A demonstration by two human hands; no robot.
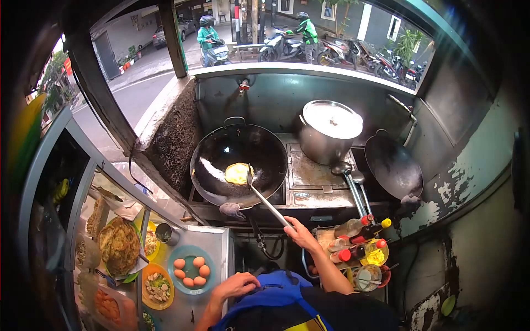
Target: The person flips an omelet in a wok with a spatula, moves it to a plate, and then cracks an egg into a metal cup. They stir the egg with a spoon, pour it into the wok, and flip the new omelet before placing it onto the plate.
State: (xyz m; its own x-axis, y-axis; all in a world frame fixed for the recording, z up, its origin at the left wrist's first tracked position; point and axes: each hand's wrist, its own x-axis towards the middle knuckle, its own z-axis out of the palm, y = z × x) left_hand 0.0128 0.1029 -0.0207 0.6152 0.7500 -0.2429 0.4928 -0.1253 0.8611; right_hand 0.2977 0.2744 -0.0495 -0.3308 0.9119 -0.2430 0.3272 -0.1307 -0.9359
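My right hand (300, 233) is closed round the long metal handle of a wok spatula (268, 203). The tool's head reaches into a large black wok (212, 160) and touches the right edge of a yellow egg omelette (237, 173) lying in the bottom. My left hand (237, 285) holds nothing; it lies loosely, fingers extended, by the counter edge beside a blue bag (276, 292) at my front. Close to that hand, a blue-green plate (175, 257) carries several brown eggs (199, 262).
A lidded steel pot (326, 138) stands right of the wok, with ladles (353, 185) before it and a second wok (389, 165) further right. Sauce bottles (353, 227) crowd the right side. Food plates, including an orange one (148, 300), fill the left counter. Two riders are outside.
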